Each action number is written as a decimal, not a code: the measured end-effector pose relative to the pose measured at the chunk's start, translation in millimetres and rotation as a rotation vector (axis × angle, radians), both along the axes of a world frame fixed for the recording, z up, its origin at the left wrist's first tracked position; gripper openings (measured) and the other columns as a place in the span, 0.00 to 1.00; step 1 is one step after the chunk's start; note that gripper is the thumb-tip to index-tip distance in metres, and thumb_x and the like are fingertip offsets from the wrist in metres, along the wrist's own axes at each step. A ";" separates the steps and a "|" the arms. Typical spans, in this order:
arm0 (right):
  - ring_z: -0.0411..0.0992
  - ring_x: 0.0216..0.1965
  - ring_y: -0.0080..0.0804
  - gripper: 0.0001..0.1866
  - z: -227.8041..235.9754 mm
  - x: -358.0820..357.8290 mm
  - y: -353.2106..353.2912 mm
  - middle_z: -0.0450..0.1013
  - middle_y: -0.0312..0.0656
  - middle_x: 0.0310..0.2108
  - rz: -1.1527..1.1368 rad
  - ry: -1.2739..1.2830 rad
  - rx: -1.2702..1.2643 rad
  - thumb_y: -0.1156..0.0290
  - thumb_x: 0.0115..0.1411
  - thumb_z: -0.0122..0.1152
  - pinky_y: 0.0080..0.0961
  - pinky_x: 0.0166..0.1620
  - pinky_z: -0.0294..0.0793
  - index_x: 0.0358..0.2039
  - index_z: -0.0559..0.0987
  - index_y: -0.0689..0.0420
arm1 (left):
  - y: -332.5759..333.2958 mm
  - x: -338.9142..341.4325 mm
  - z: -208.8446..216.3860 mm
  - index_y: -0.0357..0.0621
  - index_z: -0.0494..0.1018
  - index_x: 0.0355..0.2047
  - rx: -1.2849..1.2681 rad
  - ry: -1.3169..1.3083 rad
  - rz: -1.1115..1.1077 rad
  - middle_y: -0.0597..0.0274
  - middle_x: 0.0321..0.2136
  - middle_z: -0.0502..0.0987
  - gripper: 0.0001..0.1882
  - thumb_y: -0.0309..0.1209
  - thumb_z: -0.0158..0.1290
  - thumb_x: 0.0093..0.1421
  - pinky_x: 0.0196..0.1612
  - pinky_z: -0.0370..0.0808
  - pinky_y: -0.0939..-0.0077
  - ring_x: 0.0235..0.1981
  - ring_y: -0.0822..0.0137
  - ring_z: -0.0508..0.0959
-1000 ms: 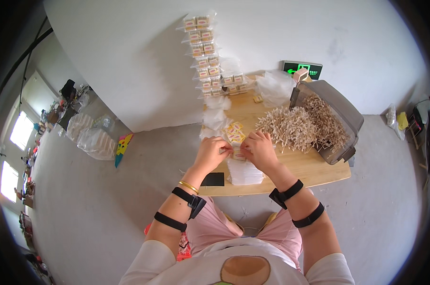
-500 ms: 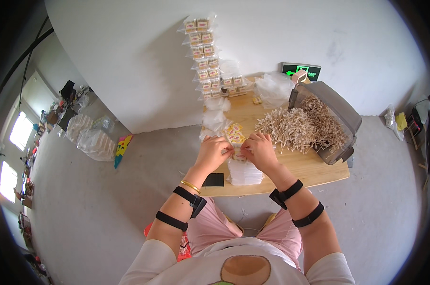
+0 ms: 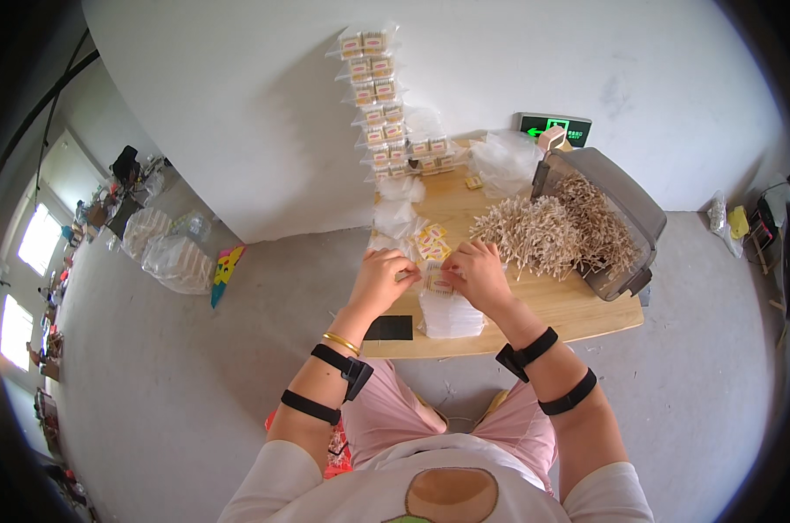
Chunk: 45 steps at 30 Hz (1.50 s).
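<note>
A small clear packet (image 3: 437, 280) with a pale printed label lies between my hands, at the top of a stack of flat clear plastic bags (image 3: 451, 317). My right hand (image 3: 477, 275) is closed, its fingertips pinching the packet's right side. My left hand (image 3: 383, 279) is also closed, with thumb and fingers pressed together just left of the packet. Whatever it pinches, if anything, is too small to make out. Beyond the hands lie several yellow-and-white printed cards (image 3: 432, 242). A black flat pad (image 3: 389, 328) rests near the table's front edge.
A tall stack of filled packets (image 3: 375, 91) leans by the wall. Loose plastic bags (image 3: 502, 166) lie at the back of the wooden table (image 3: 569, 318). To the right, a tipped grey bin (image 3: 643, 205) spills beige paper-like sticks (image 3: 543, 231). A green lit sign (image 3: 569, 129) stands behind.
My left hand has shifted slightly left, away from the packet, widening the gap between the hands. More of the packet shows now. My right hand has barely moved.
</note>
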State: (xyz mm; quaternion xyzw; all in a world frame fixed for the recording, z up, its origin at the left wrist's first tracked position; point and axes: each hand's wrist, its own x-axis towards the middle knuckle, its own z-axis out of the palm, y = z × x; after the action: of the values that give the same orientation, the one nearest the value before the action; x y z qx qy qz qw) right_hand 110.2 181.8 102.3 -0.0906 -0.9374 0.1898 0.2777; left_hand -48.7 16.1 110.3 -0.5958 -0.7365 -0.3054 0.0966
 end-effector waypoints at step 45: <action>0.71 0.42 0.35 0.04 3.2 -3.1 -8.5 0.74 0.32 0.32 0.029 0.055 0.051 0.68 0.50 0.70 0.36 0.50 0.64 0.26 0.82 0.48 | -13.2 3.3 10.3 0.49 0.80 0.25 -0.099 -0.132 0.015 0.69 0.26 0.80 0.04 0.32 0.65 0.51 0.41 0.66 0.68 0.31 0.65 0.79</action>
State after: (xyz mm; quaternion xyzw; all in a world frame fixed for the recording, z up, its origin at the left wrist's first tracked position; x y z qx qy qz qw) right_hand 107.1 173.3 105.4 -0.0645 -0.9351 0.1725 0.3028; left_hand -45.4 2.9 120.6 -0.5727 -0.7600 -0.3066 0.0206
